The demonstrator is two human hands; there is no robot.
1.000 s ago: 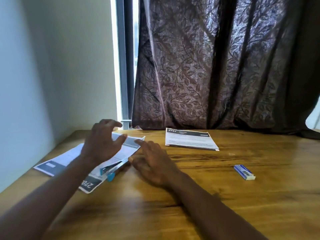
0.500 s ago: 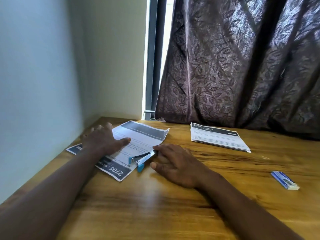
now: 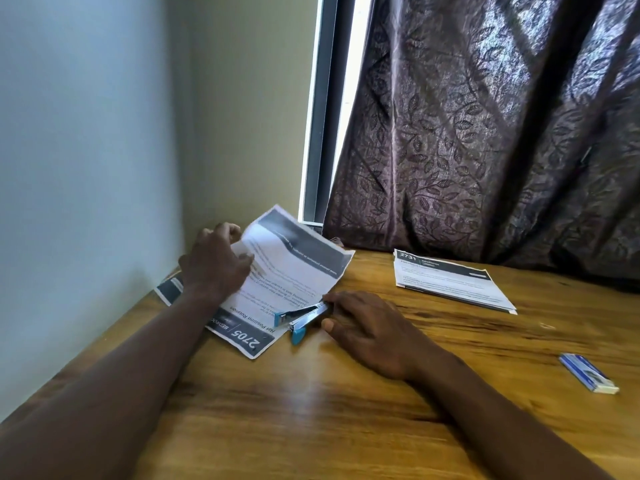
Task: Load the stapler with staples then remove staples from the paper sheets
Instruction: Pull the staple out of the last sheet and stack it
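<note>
A blue stapler (image 3: 300,316) lies open on the wooden table (image 3: 311,410), its front over the corner of a printed sheet (image 3: 294,268) headed 2705. My left hand (image 3: 214,265) grips the sheet's left edge and lifts its far end off the table. My right hand (image 3: 367,330) rests flat on the table, its index fingertip and thumb touching the stapler's rear end. A second stapled set of sheets (image 3: 450,278) lies flat to the right by the curtain. A small blue and white staple box (image 3: 588,374) sits at the far right.
A wall (image 3: 86,168) closes the table's left side. A dark patterned curtain (image 3: 485,133) hangs along the back, with a window frame (image 3: 318,116) beside it. Another printed sheet (image 3: 169,289) lies under my left wrist.
My left hand has gone from pressing flat on the sheet to gripping its edge and raising the far end. My right hand stays by the stapler. The view has turned left.
</note>
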